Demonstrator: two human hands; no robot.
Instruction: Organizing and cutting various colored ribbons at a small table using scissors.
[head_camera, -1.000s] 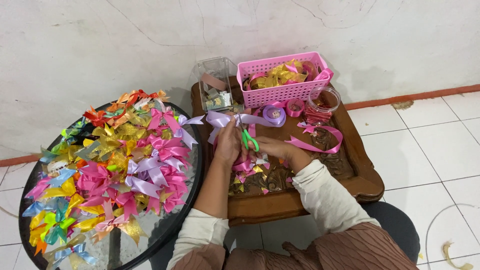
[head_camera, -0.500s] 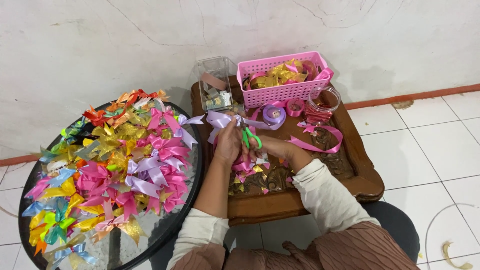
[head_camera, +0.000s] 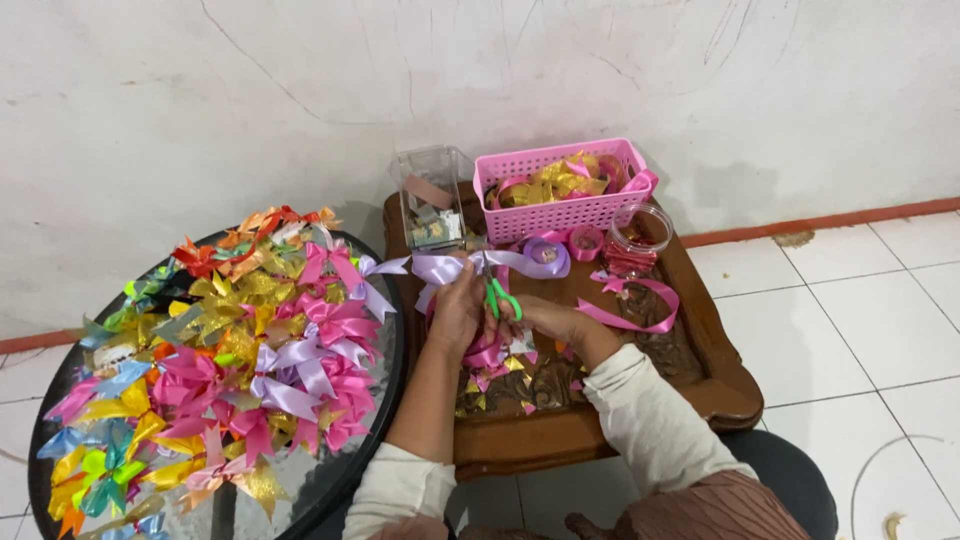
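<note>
My left hand (head_camera: 455, 310) holds a lilac ribbon bow (head_camera: 440, 267) above the carved wooden table (head_camera: 720, 390). My right hand (head_camera: 530, 318) grips green-handled scissors (head_camera: 497, 297) right beside the bow, the blades pointing up toward the ribbon. Pink ribbon (head_camera: 485, 355) hangs under my hands. Small ribbon scraps (head_camera: 500, 380) lie on the table below them.
A round glass table (head_camera: 360, 440) at the left is piled with several coloured ribbon bows (head_camera: 230, 350). At the back stand a pink basket (head_camera: 560, 190) of ribbons, a clear plastic box (head_camera: 432, 195), a clear jar (head_camera: 638, 238), ribbon rolls (head_camera: 547, 255) and a loose pink ribbon strip (head_camera: 635, 300). White tiled floor is at the right.
My hands have stayed at the same place over the wooden table, with only small shifts of the scissors against the lilac bow.
</note>
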